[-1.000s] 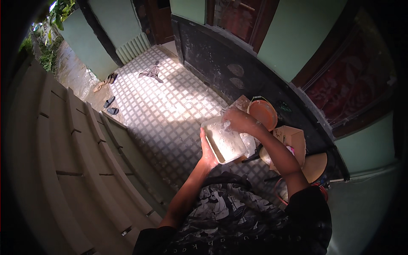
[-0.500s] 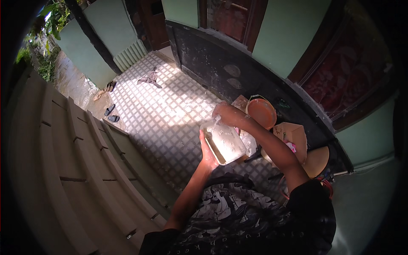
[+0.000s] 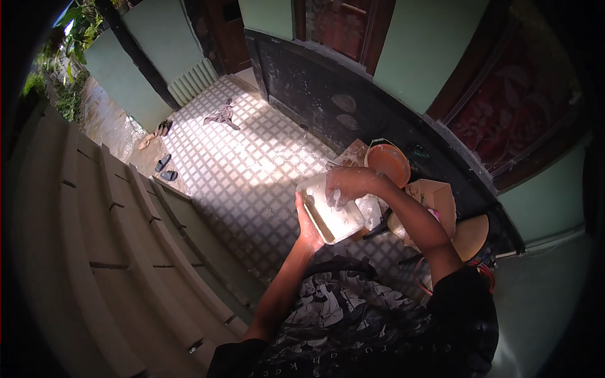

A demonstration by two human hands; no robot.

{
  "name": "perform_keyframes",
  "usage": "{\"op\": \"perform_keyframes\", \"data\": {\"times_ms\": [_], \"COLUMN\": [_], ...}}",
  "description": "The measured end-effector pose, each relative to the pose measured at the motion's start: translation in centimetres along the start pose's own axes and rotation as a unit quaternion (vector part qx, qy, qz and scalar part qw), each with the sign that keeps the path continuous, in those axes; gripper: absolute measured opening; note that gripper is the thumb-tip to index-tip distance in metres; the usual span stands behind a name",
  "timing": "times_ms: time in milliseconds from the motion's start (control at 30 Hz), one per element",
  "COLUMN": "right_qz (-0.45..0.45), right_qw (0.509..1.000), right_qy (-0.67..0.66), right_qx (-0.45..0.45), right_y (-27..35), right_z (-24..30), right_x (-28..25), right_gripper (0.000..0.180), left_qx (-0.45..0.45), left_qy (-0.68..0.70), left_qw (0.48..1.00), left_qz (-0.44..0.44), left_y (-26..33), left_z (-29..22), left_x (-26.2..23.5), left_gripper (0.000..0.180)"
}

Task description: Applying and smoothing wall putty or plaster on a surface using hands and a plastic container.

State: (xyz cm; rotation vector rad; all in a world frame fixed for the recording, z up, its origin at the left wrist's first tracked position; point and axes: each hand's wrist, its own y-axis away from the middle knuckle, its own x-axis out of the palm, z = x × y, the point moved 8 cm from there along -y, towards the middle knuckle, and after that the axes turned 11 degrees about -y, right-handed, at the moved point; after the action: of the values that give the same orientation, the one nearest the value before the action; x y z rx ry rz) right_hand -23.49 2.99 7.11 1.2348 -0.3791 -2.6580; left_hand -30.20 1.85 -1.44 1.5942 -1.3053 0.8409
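Note:
My left hand grips a pale rectangular tub from its left side and below, thumb along the rim. Inside lies a white, floury-looking mass, heaped toward the tub's right part. My right hand reaches over the tub from the right with its fingers bent down into the white stuff. White residue coats those fingers. They are drawn together, and whatever sits between the tips is hidden.
On the right stand an orange-brown basin, an open cardboard box, a clear plastic bag and a round tan lid-like piece. A cloth and dark sandals lie farther off. A stepped wall runs along the left.
My right hand has come down and nearer, from above the tub's far edge into the white mass. The left hand and tub have stayed in place.

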Motion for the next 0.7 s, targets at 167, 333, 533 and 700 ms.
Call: {"op": "perform_keyframes", "data": {"times_ms": [167, 333, 533, 700], "right_qz": [-0.111, -0.209, -0.148, -0.076], "right_qw": [0.989, 0.978, 0.988, 0.996], "right_qy": [-0.066, 0.006, 0.041, 0.046], "right_qx": [0.066, -0.017, -0.01, -0.006], "right_y": [-0.5, -1.9, -1.6, -0.1], "right_z": [0.7, -1.7, -2.8, -1.6], "right_x": [-1.6, -1.2, -1.4, -1.6], "right_gripper": [0.03, 0.023, 0.024, 0.029], "left_qx": [0.001, -0.01, 0.004, 0.007], "left_qy": [-0.005, -0.001, -0.018, -0.003], "left_qw": [1.0, 1.0, 0.999, 1.0], "left_qz": [-0.011, -0.022, -0.039, 0.001], "left_y": [0.0, 0.1, 0.3, 0.3], "left_z": [0.1, 0.4, -0.1, -0.3], "left_x": [0.1, 0.1, -0.1, 0.4], "left_gripper": [0.088, 0.087, 0.088, 0.089]}}
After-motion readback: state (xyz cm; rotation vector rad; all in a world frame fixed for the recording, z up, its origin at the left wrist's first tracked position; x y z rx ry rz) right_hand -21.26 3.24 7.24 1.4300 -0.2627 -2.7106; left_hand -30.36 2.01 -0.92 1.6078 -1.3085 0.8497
